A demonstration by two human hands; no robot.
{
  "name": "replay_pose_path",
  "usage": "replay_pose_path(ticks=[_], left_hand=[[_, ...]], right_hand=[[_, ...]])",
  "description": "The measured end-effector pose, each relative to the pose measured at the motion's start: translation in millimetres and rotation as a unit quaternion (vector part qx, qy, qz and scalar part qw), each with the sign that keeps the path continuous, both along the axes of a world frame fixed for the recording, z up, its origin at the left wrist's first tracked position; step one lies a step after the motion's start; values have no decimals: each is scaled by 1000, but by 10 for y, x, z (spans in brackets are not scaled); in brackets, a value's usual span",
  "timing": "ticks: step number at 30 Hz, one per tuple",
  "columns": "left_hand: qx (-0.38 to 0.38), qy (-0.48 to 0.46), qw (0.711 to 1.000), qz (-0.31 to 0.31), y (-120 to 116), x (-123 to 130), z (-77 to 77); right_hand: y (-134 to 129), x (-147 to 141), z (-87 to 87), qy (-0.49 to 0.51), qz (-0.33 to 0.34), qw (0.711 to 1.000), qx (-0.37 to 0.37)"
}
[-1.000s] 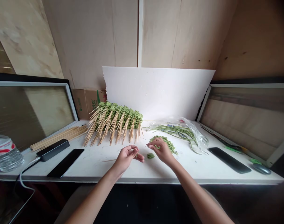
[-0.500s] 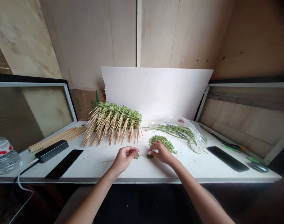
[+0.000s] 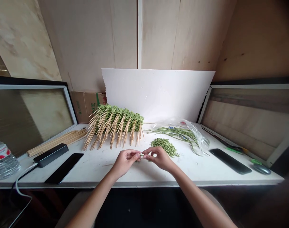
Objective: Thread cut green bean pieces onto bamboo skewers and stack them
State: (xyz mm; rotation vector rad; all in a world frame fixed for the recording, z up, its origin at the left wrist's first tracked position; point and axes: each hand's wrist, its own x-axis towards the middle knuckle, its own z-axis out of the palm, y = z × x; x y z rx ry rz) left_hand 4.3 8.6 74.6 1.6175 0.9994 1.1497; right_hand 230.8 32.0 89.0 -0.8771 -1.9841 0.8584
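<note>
My left hand (image 3: pixel 125 161) is closed in a pinch on a thin wooden stick (image 3: pixel 108 164), whose end sticks out to the left below it. Small green stem pieces show at its fingertips. Against them my right hand (image 3: pixel 160 158) pinches a short green piece (image 3: pixel 141 155), and the fingertips of both hands nearly meet. Behind my right hand lies a heap of cut green pieces (image 3: pixel 164 146). Farther back on the left, a stack of skewered green pieces (image 3: pixel 120 115) rests with its bare sticks pointing toward me.
Loose sticks (image 3: pixel 56 142), a black box (image 3: pixel 52 155), a phone (image 3: pixel 65 167) and a water bottle (image 3: pixel 4 160) are at left. Long stems (image 3: pixel 180 133) lie in clear plastic at back right, near a black case (image 3: pixel 230 161) and a mouse (image 3: pixel 261 168).
My right hand has moved left from the edge of the green heap to my left hand, carrying a green piece. The view has shifted slightly.
</note>
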Motion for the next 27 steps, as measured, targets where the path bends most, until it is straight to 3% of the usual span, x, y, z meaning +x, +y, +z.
replay_pose_path(ticks=[3, 5, 7, 10, 13, 21, 27], left_hand=[[72, 170, 980, 74, 60, -257, 3], [112, 314, 935, 119, 99, -444, -3], [104, 437, 886, 117, 123, -582, 0], [80, 532, 835, 111, 128, -658, 23], [82, 565, 814, 105, 126, -637, 34], [116, 555, 820, 80, 128, -606, -24], [129, 431, 889, 77, 121, -602, 30]], right_hand=[[42, 39, -29, -4, -38, 999, -7], [60, 70, -23, -1, -51, 999, -12], [68, 94, -7, 9, -57, 998, -17], [84, 115, -2, 44, -72, 996, -27], [126, 127, -29, 99, -99, 989, -54], [218, 168, -67, 180, -132, 969, -102], [265, 225, -62, 275, -188, 934, -127]])
